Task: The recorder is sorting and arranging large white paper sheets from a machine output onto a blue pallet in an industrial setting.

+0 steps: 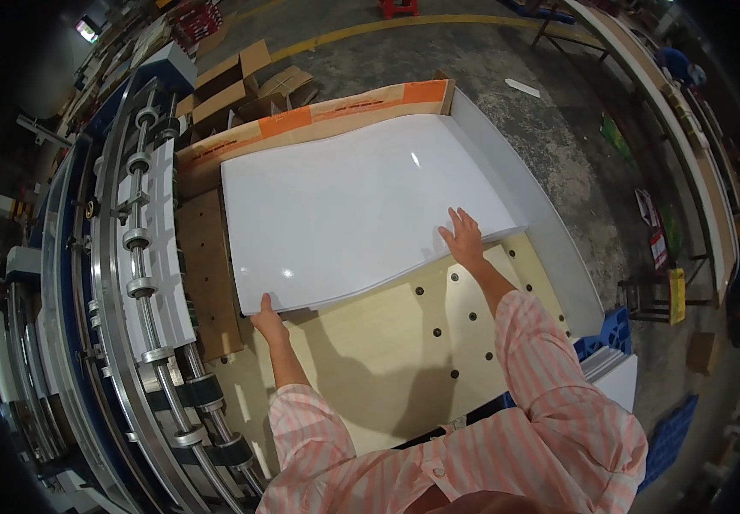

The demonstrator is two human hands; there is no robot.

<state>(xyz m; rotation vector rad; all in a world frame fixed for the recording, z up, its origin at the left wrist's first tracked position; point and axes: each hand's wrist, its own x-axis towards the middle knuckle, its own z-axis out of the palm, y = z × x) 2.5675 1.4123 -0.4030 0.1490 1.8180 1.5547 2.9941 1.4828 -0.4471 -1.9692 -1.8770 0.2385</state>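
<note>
A wide stack of glossy white sheets (344, 206) lies in front of me, its surface slightly wavy. At the stack's near left corner is my left hand (270, 324), thumb on top and the other fingers hidden below the edge, apparently gripping it. My right hand (464, 240) rests near the right end of the near edge, fingers spread over the top sheet. Beneath the stack's near side shows a pale wooden board (378, 360) dotted with dark round holes or studs.
Left stands a machine with metal rollers (138, 240) and a white sheet in it. An orange-and-brown cardboard wall (327, 111) borders the far side, a grey panel (558, 231) the right. Open cartons (224, 90) sit beyond; a blue pallet (670, 445) lies at right.
</note>
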